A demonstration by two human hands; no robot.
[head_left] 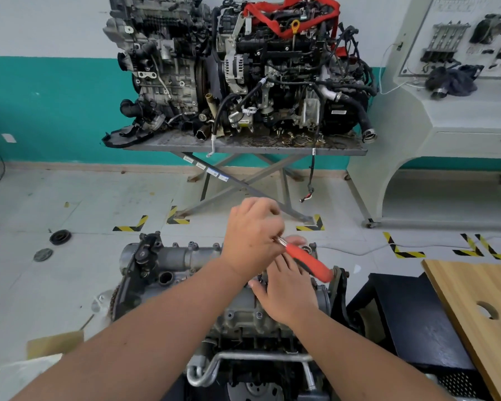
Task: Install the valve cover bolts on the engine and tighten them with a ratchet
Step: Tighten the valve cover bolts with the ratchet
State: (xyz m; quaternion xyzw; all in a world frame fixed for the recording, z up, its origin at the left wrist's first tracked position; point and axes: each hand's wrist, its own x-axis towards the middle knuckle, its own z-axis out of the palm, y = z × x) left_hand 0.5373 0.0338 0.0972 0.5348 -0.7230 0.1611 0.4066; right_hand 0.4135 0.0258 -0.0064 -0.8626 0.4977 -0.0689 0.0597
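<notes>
A grey engine with its valve cover point(182, 257) stands on a stand right in front of me. My left hand point(250, 234) is over the cover's far right part and grips the metal head end of a ratchet with a red handle point(310, 263). The handle slants down to the right. My right hand point(287, 293) lies just below it with its fingers spread on the cover, touching the handle's underside. The socket and the bolt under it are hidden by my hands. Other bolts point(258, 314) sit in the cover's near edge.
Two other engines point(243, 70) sit on a scissor-leg metal table point(243, 147) against the wall. A grey training bench point(460, 125) stands at the right. A wooden board point(480, 308) and a black box point(411, 316) lie near right. Round parts point(60, 237) lie on the floor at left.
</notes>
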